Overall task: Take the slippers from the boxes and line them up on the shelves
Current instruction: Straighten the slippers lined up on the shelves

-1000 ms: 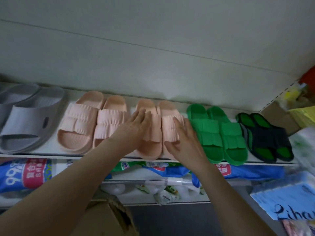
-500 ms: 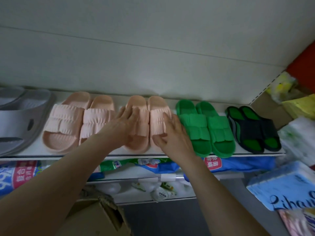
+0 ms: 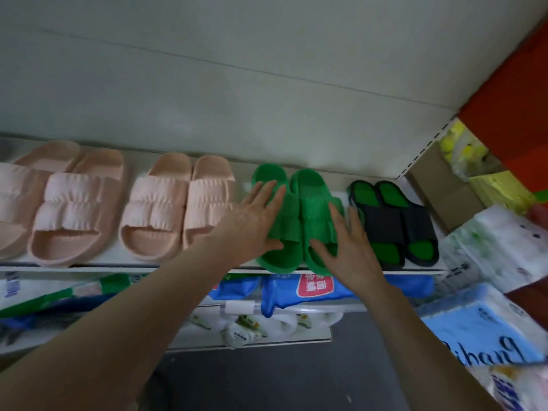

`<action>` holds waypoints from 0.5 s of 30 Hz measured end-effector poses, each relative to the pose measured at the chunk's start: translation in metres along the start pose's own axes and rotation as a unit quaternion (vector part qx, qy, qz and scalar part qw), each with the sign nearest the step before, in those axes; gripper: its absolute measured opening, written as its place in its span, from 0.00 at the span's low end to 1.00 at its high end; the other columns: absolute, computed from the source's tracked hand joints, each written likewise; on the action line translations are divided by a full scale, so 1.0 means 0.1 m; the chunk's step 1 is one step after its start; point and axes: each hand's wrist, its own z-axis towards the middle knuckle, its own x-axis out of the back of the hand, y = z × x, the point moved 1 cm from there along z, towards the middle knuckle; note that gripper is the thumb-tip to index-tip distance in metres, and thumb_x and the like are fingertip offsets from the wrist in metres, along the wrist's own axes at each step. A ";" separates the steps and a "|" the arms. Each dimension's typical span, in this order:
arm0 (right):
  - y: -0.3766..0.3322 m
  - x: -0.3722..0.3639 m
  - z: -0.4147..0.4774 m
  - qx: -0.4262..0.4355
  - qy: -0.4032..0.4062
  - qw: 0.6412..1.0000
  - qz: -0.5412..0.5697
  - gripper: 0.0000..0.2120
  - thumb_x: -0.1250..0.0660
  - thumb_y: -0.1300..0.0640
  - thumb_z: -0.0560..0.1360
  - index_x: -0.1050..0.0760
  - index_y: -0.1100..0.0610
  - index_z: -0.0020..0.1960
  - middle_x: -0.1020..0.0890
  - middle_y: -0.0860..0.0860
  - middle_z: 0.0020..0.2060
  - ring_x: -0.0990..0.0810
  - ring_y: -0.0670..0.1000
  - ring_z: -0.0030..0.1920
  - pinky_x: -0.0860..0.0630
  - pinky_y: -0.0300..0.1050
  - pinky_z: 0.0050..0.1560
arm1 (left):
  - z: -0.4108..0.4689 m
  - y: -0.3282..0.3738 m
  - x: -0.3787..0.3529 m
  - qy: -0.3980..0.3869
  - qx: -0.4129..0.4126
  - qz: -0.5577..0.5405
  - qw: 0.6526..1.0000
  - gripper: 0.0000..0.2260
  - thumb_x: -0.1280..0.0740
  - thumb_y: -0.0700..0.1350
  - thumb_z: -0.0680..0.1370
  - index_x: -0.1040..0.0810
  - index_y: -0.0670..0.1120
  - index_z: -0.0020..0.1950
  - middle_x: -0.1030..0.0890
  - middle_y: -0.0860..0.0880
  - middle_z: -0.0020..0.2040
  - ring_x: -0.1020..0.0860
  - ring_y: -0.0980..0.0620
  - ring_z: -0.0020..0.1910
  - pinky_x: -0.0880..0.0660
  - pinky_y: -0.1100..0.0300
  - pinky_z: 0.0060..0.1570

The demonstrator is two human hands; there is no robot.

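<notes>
**As two flat hands flank the green pair**

Where the white shelf (image 3: pixel 118 266) crosses the head view, the green slippers (image 3: pixel 312 212) stand side by side on it, toes toward its front edge. The left hand (image 3: pixel 255 221) lies flat, fingers straight, against the strap at the pair's 9 o'clock side. The right hand (image 3: pixel 347 247), fingers likewise straight and spread, lies against the strap at the 3 o'clock side. Neither hand curls round anything, and they are apart with the pair between them. At 9 o'clock of the green pair stands a pink pair (image 3: pixel 178 209), and further that way another pink pair (image 3: pixel 74 203). At 3 o'clock, just beside the right hand, stand black-and-green slippers (image 3: pixel 391 223). At 6 o'clock, under the shelf, lie blue packs (image 3: pixel 296 292).
</notes>
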 end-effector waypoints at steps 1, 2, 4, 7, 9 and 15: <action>0.03 -0.01 0.01 0.007 -0.002 1.000 0.011 0.39 0.42 0.36 0.78 0.62 0.41 0.78 0.56 0.56 0.79 0.47 0.62 0.77 0.35 0.58 0.71 | 0.06 0.06 -0.03 -0.018 0.016 0.012 1.000 0.48 0.30 0.57 0.73 0.58 0.41 0.78 0.53 0.39 0.78 0.53 0.40 0.77 0.53 0.49 0.76; 0.05 -0.03 0.03 0.010 0.000 1.000 0.019 0.39 0.42 0.37 0.78 0.62 0.41 0.78 0.56 0.57 0.79 0.46 0.62 0.77 0.35 0.58 0.70 | 0.10 0.11 -0.06 -0.026 0.026 0.026 0.999 0.47 0.31 0.56 0.74 0.60 0.41 0.78 0.55 0.39 0.78 0.54 0.40 0.77 0.58 0.51 0.75; 0.08 -0.04 0.06 0.015 0.009 1.000 0.022 0.38 0.42 0.37 0.78 0.61 0.42 0.79 0.54 0.58 0.79 0.45 0.63 0.77 0.37 0.57 0.71 | 0.15 0.15 -0.09 -0.020 0.039 0.024 0.999 0.45 0.32 0.54 0.75 0.60 0.41 0.78 0.55 0.40 0.78 0.55 0.40 0.77 0.64 0.56 0.71; 0.12 -0.06 0.13 0.014 0.028 0.999 0.010 0.38 0.42 0.37 0.78 0.59 0.45 0.79 0.49 0.61 0.78 0.41 0.65 0.75 0.36 0.58 0.70 | 0.23 0.19 -0.08 -0.036 0.056 -0.010 0.998 0.44 0.31 0.51 0.76 0.61 0.42 0.78 0.56 0.42 0.79 0.56 0.42 0.77 0.67 0.62 0.64; 0.13 -0.07 0.15 0.010 0.030 0.999 0.002 0.39 0.42 0.37 0.77 0.58 0.46 0.80 0.48 0.61 0.78 0.40 0.66 0.73 0.35 0.59 0.69 | 0.28 0.21 -0.09 -0.037 0.049 -0.010 0.998 0.44 0.31 0.49 0.76 0.61 0.42 0.78 0.56 0.42 0.79 0.57 0.44 0.77 0.68 0.63 0.64; 0.03 0.01 0.17 0.022 0.068 0.997 -0.033 0.36 0.43 0.39 0.76 0.48 0.50 0.79 0.42 0.63 0.75 0.39 0.65 0.73 0.34 0.61 0.69 | 0.13 0.04 -0.09 -0.004 0.058 0.042 0.997 0.48 0.28 0.57 0.71 0.55 0.46 0.79 0.51 0.43 0.79 0.53 0.40 0.77 0.54 0.48 0.75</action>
